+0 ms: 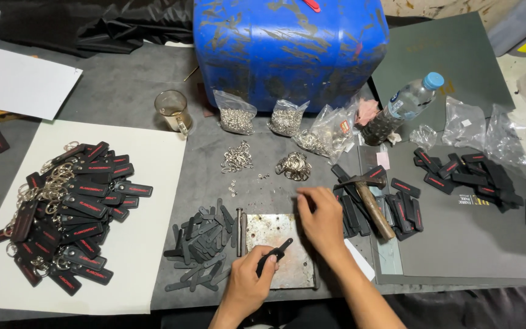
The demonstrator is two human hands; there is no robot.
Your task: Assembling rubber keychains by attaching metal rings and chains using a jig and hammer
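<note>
**Two hands over a metal plate, black strap in the left**

Left hand (248, 283) — near centre, over the near edge of the rusty metal plate (278, 234). Grip closed on a narrow black strap (273, 254), pinched between thumb and fingers; the strap's free end points up and to the right, above the plate.

Right hand (321, 219) — at the plate's far right corner, palm down, fingers (304, 196) stretched left toward the table (135, 91) surface just beyond the plate. Grip loosely apart; cannot tell whether anything small sits under the fingertips.

Around the plate:
- A metal punch rod (239, 226) lies along the plate's left edge.
- Left of it, a loose heap of plain black straps (199, 247).
- Just right of the right hand, a hammer (366, 195) rests on another heap of straps, some with red marks.
- Far of the plate, two small piles of metal rings (293, 166) and scattered rivets.
- Farther back, clear bags of metal parts (237, 114) stand against a blue plastic drum (287, 42).
- A glass mug (171, 109) sits left of the bags.
- A plastic bottle (400, 106) with a blue cap leans to the right of the drum.

Far left: a white sheet (147, 256) carries a big pile of finished key tags (71, 213), black with red marks and rings attached. Far right: more black tags (464, 173) on a dark grey board.
</note>
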